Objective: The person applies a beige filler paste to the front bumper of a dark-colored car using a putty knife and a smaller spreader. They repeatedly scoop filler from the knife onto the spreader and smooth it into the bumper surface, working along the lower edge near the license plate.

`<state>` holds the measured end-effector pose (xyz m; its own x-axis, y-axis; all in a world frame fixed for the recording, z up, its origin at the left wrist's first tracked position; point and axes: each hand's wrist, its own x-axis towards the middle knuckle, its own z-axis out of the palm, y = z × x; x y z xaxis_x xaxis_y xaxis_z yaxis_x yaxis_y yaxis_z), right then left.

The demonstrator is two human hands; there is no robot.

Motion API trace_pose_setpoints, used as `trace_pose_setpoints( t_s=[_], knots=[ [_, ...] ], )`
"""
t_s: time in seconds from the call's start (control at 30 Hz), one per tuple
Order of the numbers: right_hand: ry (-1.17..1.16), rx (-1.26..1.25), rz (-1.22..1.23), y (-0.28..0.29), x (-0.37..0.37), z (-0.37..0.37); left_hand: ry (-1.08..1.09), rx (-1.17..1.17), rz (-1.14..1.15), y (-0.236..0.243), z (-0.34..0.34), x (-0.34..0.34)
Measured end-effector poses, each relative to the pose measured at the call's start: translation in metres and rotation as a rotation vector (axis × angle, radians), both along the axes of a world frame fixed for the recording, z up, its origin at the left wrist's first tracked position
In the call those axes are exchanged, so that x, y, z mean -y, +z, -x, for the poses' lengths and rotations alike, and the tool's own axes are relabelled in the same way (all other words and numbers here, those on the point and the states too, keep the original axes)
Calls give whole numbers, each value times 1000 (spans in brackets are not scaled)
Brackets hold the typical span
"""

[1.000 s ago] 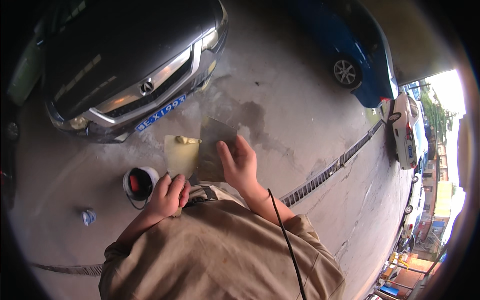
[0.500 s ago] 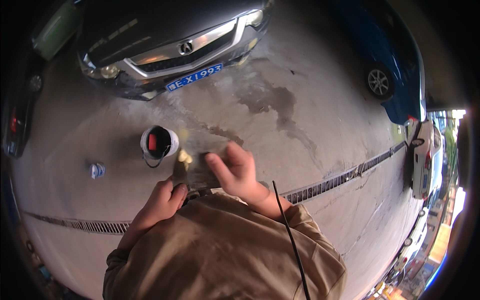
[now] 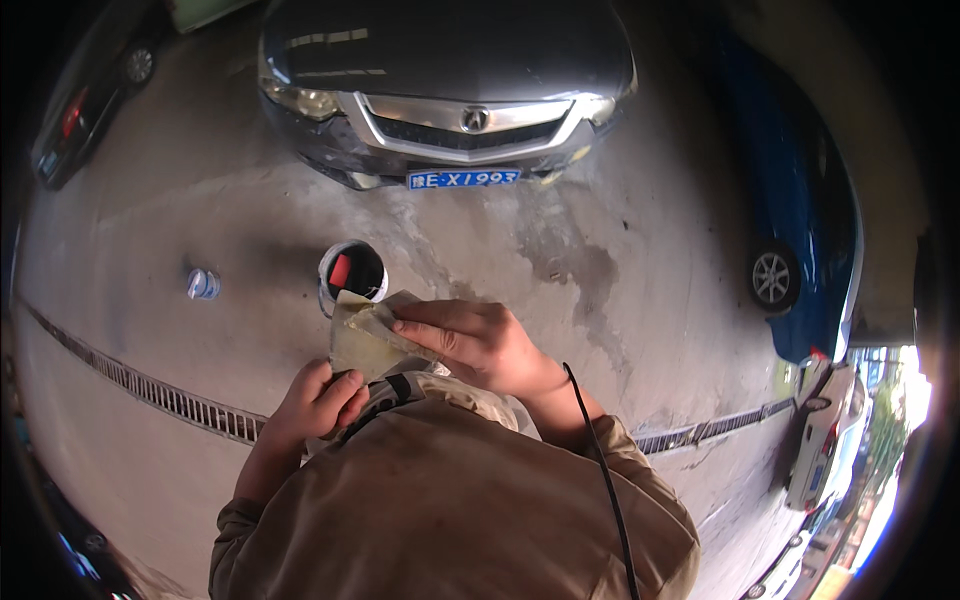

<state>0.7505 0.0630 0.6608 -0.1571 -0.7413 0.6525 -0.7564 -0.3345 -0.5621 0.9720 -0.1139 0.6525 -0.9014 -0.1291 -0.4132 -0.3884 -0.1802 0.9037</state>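
My right hand (image 3: 475,340) covers most of the plate (image 3: 402,299); my left hand (image 3: 322,400) hides the scraper's (image 3: 360,352) lower end. Scraper blocks bucket's (image 3: 325,272) near edge. Front car (image 3: 445,75) cut off, top.

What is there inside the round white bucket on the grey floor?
Inside the bucket, a red, block-like object shows against darkness. A flat, pale-yellow sheet covers part of the bucket's near side; anything behind it is hidden.

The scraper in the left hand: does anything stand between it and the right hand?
Only the grey plate in the right hand: it overlaps the scraper in this view, though contact is hard to tell. Nothing else visible stands between.
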Motion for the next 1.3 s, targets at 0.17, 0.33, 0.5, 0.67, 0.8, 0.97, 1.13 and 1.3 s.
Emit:
trace_pose_setpoints(
  t_s=[0.17,0.33,0.5,0.67,0.8,0.97,1.13,1.3],
  knots=[
    [99,-10,-361,0,34,-31,-2,-69,105,-8,-58,42],
    [127,-41,-639,-10,95,-73,287,-281,275,-21,-131,86],
    [-84,489,-431,2,175,-133,131,-219,-379,-38,-203,138],
    [289,1267,-669,1,291,-204,21,-178,-647,-56,-248,172],
    [553,1212,-1068,-5,342,-257,23,-316,-759,-69,-279,201],
    [640,1008,-1235,-25,364,-284,156,-408,-720,-87,-334,218],
    [138,1019,-1124,-58,391,-299,407,-439,-755,-99,-381,227],
    [255,854,-552,-56,425,-309,486,-295,-608,-98,-382,248]
  ],
)
